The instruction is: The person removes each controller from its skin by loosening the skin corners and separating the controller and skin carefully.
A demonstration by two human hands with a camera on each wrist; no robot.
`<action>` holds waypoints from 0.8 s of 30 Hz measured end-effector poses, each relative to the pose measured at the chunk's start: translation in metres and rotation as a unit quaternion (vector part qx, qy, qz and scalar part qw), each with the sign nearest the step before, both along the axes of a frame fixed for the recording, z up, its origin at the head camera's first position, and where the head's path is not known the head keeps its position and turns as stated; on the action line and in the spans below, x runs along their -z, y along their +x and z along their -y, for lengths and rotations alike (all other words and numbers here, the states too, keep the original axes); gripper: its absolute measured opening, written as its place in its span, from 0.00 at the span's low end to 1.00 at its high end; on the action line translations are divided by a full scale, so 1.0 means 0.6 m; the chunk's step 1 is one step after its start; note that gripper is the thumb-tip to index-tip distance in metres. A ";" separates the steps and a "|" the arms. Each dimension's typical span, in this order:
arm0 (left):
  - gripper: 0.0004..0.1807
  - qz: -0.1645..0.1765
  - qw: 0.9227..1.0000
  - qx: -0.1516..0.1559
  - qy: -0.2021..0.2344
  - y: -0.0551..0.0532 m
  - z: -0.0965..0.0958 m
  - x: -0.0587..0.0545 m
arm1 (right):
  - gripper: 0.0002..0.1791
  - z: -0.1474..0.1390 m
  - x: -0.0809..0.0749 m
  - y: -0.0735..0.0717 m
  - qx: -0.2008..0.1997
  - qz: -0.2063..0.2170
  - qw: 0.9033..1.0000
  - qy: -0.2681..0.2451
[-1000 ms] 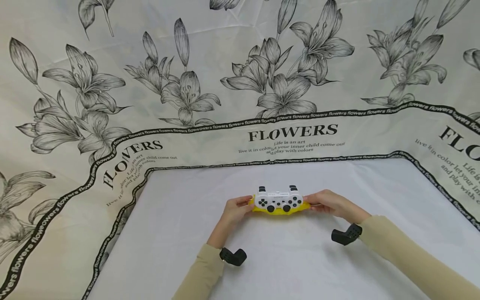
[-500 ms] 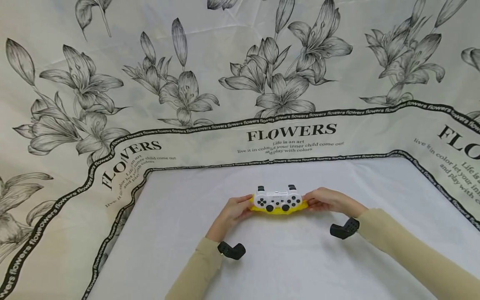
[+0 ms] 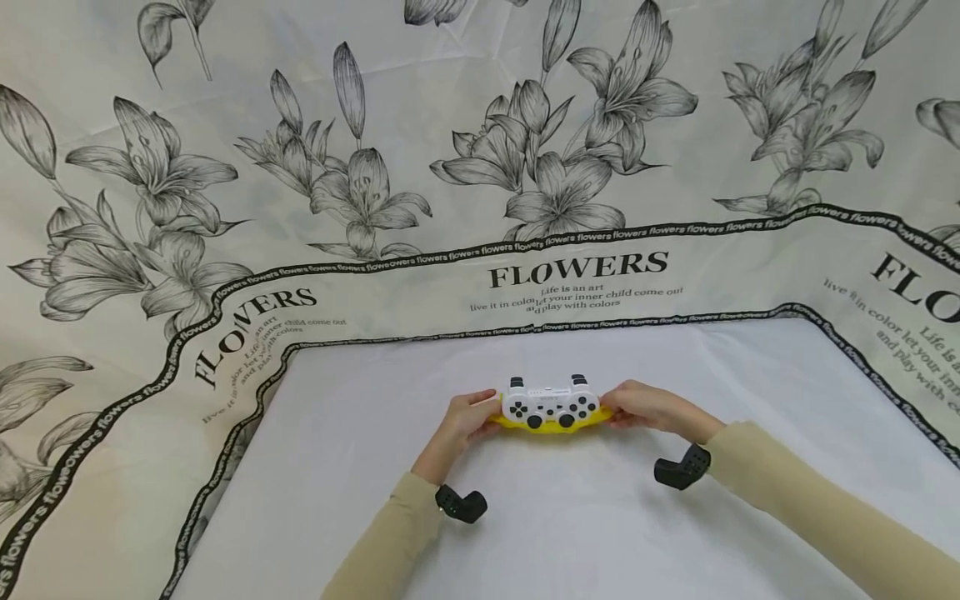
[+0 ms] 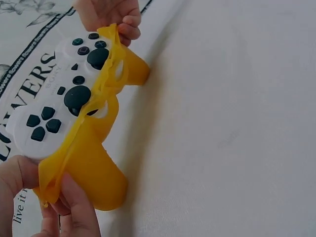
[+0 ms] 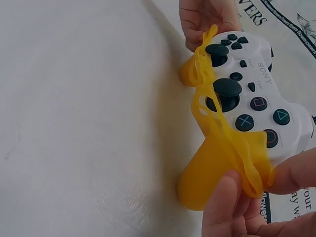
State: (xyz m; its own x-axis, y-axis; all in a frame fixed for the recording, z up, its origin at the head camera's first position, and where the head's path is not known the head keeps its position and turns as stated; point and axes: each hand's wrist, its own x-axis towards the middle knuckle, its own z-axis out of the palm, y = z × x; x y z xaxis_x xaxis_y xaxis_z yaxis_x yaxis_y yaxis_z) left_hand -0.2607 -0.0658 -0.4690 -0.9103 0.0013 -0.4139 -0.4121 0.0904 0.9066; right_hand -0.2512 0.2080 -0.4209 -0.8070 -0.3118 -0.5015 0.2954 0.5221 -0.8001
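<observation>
A white Sony game controller (image 3: 550,403) with black buttons and sticks is held between both hands. A soft yellow silicone cover (image 4: 96,170) wraps its two grips and lower side, its edge bunched along the thumbsticks. At the left end, my left hand (image 3: 462,422) pinches the cover's edge between thumb and fingers. My right hand (image 3: 651,406) pinches the cover's edge at the other end, close to the round face buttons (image 5: 264,121). The upper face with the direction pad (image 4: 43,123) and shoulder buttons is outside the cover.
A white cloth-covered table (image 3: 585,533) lies beneath the controller. Behind and at the sides rises a flower-printed fabric (image 3: 375,200) with dark lettered bands. A black wrist camera (image 3: 461,504) sits on the left wrist, another black camera (image 3: 682,467) on the right.
Both hands and the controller appear slightly further left in the head view, along with the background. Both hands keep their hold on the cover's ends.
</observation>
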 end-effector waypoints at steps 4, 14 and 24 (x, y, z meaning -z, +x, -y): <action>0.27 0.001 1.000 -0.002 -0.004 0.003 0.002 0.003 | 0.21 0.005 0.003 0.008 -0.020 -0.030 0.999 0.028; 0.30 -0.018 1.000 -0.008 0.005 -0.003 0.005 0.009 | 0.18 0.009 0.012 0.002 -0.022 -0.063 0.997 0.048; 0.28 -0.025 0.999 -0.028 0.001 -0.004 0.004 0.009 | 0.19 0.009 0.017 0.000 -0.022 -0.099 0.990 0.095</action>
State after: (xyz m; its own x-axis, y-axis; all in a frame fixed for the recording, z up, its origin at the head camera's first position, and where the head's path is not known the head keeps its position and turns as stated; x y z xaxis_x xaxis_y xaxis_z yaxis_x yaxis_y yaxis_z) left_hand -0.2633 -0.0681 -0.4744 -0.9284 -0.0499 -0.3683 -0.3710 0.0658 0.9263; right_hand -0.2512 0.2024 -0.4314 -0.8833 -0.2644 -0.3872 0.1154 0.6778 -0.7261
